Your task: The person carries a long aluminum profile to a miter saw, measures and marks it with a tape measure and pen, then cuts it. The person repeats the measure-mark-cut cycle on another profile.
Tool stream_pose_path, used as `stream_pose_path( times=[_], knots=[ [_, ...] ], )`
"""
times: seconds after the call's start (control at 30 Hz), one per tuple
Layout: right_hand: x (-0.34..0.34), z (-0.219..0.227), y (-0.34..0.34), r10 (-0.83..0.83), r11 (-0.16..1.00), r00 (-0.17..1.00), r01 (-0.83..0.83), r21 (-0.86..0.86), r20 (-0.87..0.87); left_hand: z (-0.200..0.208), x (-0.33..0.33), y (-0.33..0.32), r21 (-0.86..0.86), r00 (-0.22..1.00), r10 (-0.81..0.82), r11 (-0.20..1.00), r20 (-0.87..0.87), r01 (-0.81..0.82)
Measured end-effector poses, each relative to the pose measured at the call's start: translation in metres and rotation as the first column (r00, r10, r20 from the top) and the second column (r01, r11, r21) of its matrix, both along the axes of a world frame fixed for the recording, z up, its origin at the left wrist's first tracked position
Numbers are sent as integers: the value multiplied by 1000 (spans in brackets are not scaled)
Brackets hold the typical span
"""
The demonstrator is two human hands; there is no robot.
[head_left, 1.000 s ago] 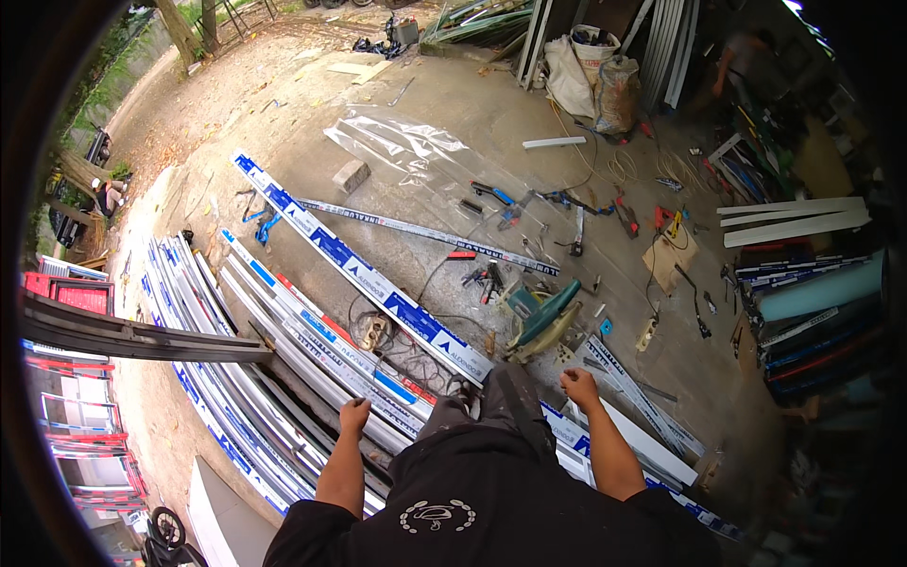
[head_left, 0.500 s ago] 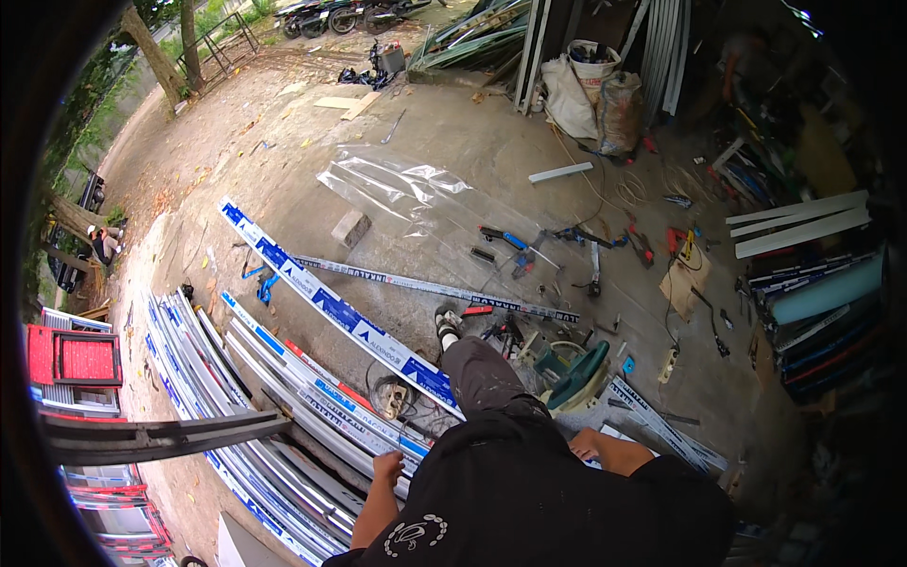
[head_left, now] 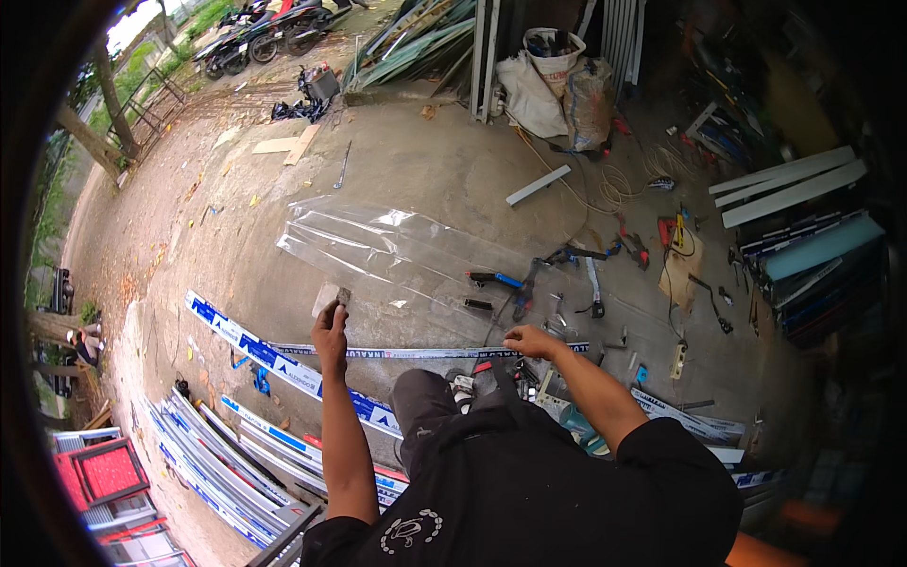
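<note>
The plastic sheet (head_left: 397, 241) lies flat on the floor (head_left: 217, 250), creased and shiny. The left hand (head_left: 331, 338) is on the near side of the sheet's left end, fingers bent and thumb close to them; its fingertips overlap the block (head_left: 324, 297), just below the sheet, but whether they pinch it I cannot tell. The right hand (head_left: 534, 342) is below the sheet's right end, fingers curled, over the strip (head_left: 425, 353); contact cannot be told. That strip runs crosswise on the near side of the sheet, and the bar (head_left: 283, 367), in blue and white film, slants below the sheet's left end. A blue-handled tool (head_left: 496, 280) rests by the sheet's right part. Beyond the sheet, up and to its right, stand a bucket (head_left: 556, 64) and a white sack (head_left: 527, 94); motorbikes (head_left: 274, 40) are far beyond its left end.
</note>
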State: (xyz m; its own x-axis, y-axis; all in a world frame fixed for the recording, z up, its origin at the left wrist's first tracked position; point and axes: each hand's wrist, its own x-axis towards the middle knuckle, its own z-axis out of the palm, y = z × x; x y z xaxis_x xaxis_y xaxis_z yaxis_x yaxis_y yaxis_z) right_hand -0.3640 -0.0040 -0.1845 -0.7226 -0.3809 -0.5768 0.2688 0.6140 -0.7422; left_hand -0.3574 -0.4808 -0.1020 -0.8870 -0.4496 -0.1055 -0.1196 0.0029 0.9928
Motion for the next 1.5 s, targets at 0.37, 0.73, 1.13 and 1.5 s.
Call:
stream_pose_path(
  times=[0.37,0.73,1.13,1.5],
  knots=[
    [55,-87,-16,-621,766,747,513,388,237,-155,90,-72,169,255,-334,846,907,506],
    [-87,-45,-93,-940,228,193,969,97,281,-128,-355,-142,-19,738,-319,912,594,409],
    [-49,-42,-157,-943,-242,-272,956,166,190,-132,-493,-75,94,386,-520,679,762,729],
    [-30,-67,-212,-683,-594,-660,751,288,313,-180,-475,-47,317,-194,-478,190,857,929]
  ],
)
